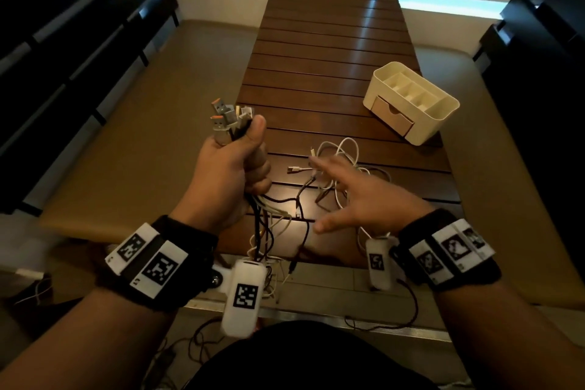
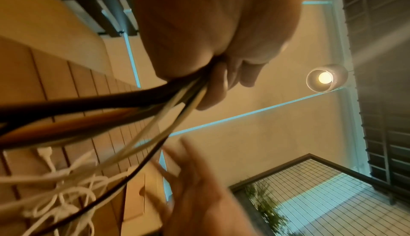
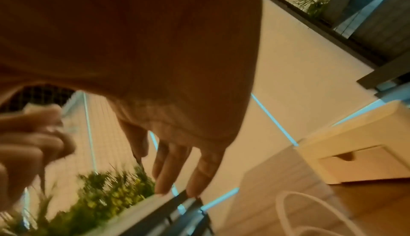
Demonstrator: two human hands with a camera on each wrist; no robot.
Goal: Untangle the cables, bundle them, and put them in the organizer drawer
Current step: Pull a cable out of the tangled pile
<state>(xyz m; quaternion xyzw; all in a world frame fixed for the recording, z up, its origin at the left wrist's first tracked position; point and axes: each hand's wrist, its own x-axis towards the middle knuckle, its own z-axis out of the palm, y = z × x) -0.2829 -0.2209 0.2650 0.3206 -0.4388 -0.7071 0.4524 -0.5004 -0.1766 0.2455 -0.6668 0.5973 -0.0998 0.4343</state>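
Observation:
My left hand (image 1: 235, 165) grips a bunch of black and white cables (image 1: 269, 222) in a fist above the table's near left corner, with their USB plugs (image 1: 229, 119) sticking out above the thumb. In the left wrist view the same cables (image 2: 155, 103) run out from under the curled fingers (image 2: 213, 89). My right hand (image 1: 351, 196) hovers with fingers spread and straight over a loose tangle of white cables (image 1: 340, 165) lying on the table, holding nothing. The cream organizer (image 1: 411, 101) stands at the right, and its small front drawer (image 1: 392, 115) is closed; the organizer (image 3: 355, 145) also shows in the right wrist view.
The dark slatted wooden table (image 1: 332, 51) stretches away from me, with tan cushioned benches (image 1: 152, 136) on both sides. The gripped cables' lower ends (image 1: 272, 266) hang over the table's near edge. Dark slatted walls flank the room.

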